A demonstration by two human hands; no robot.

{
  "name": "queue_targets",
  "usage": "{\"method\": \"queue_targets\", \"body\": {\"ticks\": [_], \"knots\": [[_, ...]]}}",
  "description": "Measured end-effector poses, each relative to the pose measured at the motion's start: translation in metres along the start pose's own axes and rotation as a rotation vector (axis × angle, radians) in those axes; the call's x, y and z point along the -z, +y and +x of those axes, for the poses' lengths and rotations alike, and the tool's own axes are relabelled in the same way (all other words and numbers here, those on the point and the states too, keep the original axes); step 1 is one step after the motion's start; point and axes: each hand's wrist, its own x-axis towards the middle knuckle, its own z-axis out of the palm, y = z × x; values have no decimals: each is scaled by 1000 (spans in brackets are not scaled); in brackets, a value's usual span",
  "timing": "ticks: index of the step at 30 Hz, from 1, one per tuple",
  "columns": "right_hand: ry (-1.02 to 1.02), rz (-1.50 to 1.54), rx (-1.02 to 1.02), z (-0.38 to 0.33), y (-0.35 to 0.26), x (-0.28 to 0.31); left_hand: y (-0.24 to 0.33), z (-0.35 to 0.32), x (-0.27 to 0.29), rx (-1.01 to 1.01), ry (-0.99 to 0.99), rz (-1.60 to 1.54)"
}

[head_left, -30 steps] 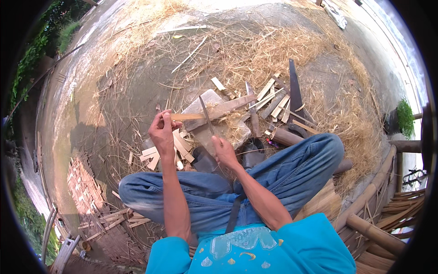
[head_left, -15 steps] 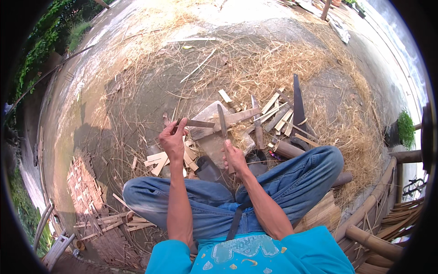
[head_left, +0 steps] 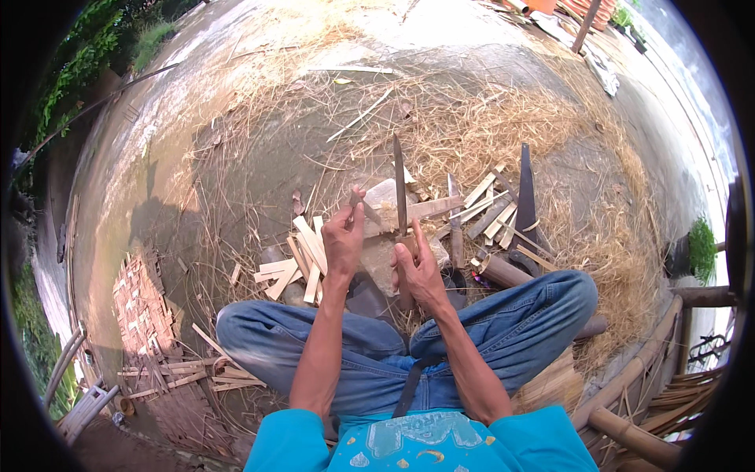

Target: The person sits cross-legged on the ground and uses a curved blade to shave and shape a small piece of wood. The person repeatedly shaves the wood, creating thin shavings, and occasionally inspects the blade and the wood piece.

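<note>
My right hand (head_left: 417,271) is wrapped round the wooden handle of a long knife (head_left: 399,181), its narrow dark blade pointing away from me. In my left hand (head_left: 344,240), pinched between the fingers, is a short dark strip of wood or bamboo (head_left: 370,212), tilted toward the blade but apart from it. Beyond both hands a thick piece of wood (head_left: 435,208) lies across a pale stone slab (head_left: 383,191). A second knife (head_left: 455,240) with a wooden handle rests on the ground right of my right hand.
Pale split strips (head_left: 313,248) lie piled left of my left hand, and more strips (head_left: 497,216) at the right. A black saw (head_left: 526,189) lies beside them. Straw shavings (head_left: 472,130) cover the ground beyond. A woven bamboo mat (head_left: 143,303) is at the left, bamboo poles (head_left: 629,425) at the right.
My left hand has moved right, and the dark strip now slants down toward the right. The knife has been raised away from me, its blade more upright. My view has shifted slightly.
</note>
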Motion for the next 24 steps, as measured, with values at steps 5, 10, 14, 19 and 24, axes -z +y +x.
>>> {"method": "queue_targets", "body": {"ticks": [5,10,14,19,24], "knots": [[-64,-36,8,5,-26,2,9,-4,-9,87,-48,-100],[-153,84,-100,1,-56,-2,15,-8,-6,69,-108,-86],[-170,4,-102,1,-66,-9,14,-10,-5,20,-121,-41],[-172,-26,-101,5,-61,-10,9,-12,-6,36,-125,-68],[-161,-34,-114,4,-64,-11,6,-13,-5,92,-142,-101]]}}
